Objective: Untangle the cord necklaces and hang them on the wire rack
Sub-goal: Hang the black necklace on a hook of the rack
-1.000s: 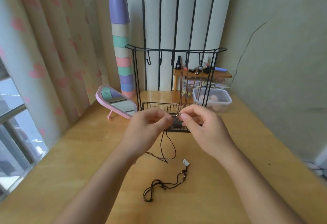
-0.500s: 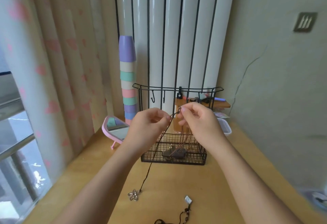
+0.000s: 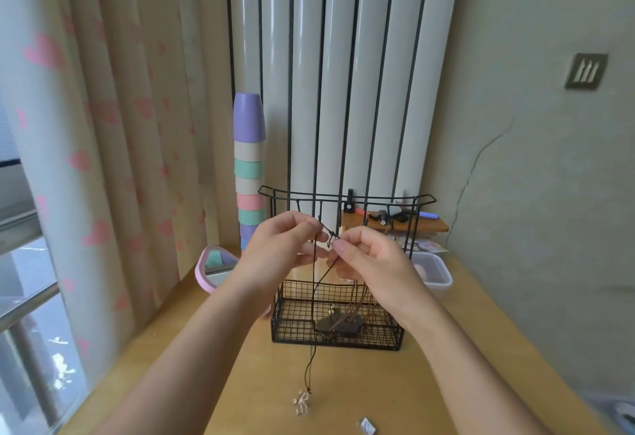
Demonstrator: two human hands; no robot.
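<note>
Wooden table stands against white radiator; heart-print curtain at left. Left hand and right hand both pinch dark cord necklace before wire rack, pendant low near tabletop.

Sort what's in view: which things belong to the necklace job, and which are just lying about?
Job: left hand and right hand, both pinching the dark necklace; wire rack; brown necklaces hanging in it; white pendant on the table, probably another necklace's.
Lying about: cup stack; pink mirror; plastic box; small shelf.
</note>
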